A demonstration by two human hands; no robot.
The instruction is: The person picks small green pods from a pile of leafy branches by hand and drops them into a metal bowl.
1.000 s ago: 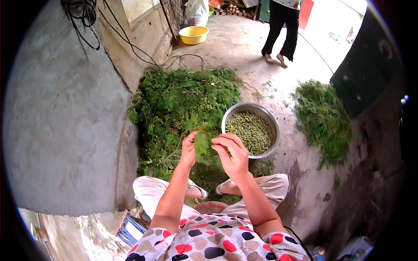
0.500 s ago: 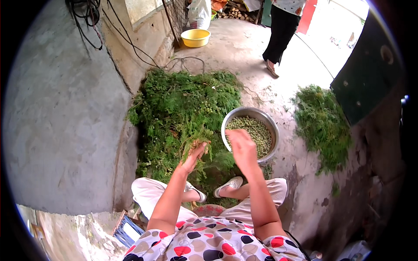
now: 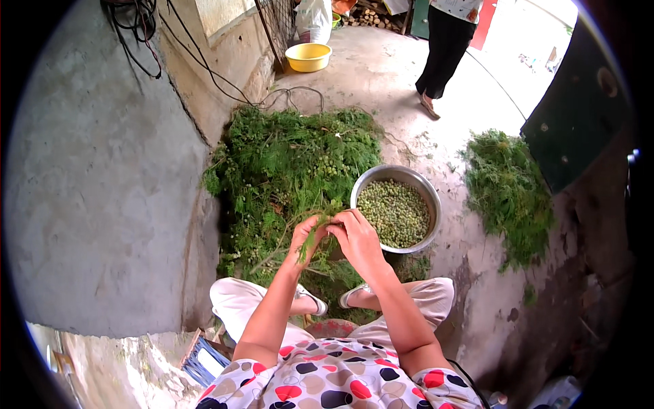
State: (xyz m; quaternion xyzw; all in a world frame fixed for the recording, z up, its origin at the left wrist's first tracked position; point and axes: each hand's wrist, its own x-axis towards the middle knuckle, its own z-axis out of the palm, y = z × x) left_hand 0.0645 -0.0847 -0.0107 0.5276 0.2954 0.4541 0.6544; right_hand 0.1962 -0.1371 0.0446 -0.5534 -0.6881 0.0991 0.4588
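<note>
A leafy green sprig (image 3: 310, 238) is in the grip of my left hand (image 3: 303, 244), in front of me and over the near part of a big pile of green branches (image 3: 293, 153). Against the sprig, my right hand (image 3: 360, 244) has its thumb and fingers pinched together, and the fingertips of both hands nearly meet. What exactly lies between the right fingertips is too small to make out. Just beyond my right hand stands a round metal basin (image 3: 437, 213), largely filled with small round green berries (image 3: 394, 213).
A smaller heap of green branches (image 3: 507, 198) lies to the right. At the back are a yellow basin (image 3: 308, 60), a white sack (image 3: 314, 24) and a standing person in black trousers (image 3: 446, 54). A concrete wall (image 3: 102, 184) rises on the left, with black cables (image 3: 139, 34).
My right hand has come back left from over the basin to the sprig. The left hand has turned and shifted slightly, with the sprig still in it.
</note>
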